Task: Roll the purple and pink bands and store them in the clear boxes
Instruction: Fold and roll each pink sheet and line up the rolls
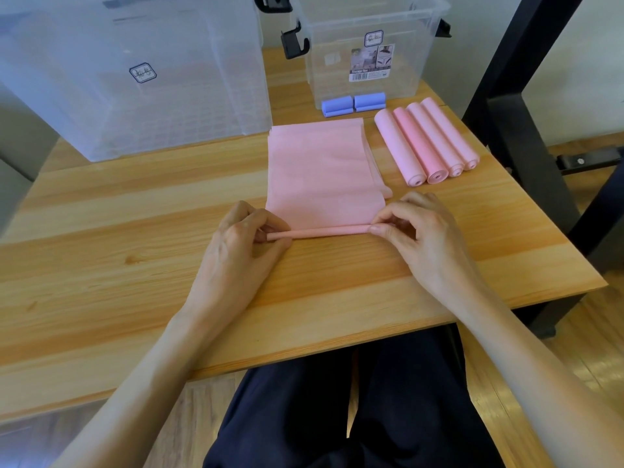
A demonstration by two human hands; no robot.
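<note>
A flat pink band lies on the wooden table, its near edge wound into a thin roll. My left hand pinches the roll's left end, and my right hand pinches its right end. Several finished pink rolls lie side by side to the right of the flat band. Two purple rolls sit behind it, against the small clear box. A large clear box stands at the back left.
The wooden table ends close to my lap at the front. A black metal frame rises at the table's right side. Black latches hang on the boxes' sides.
</note>
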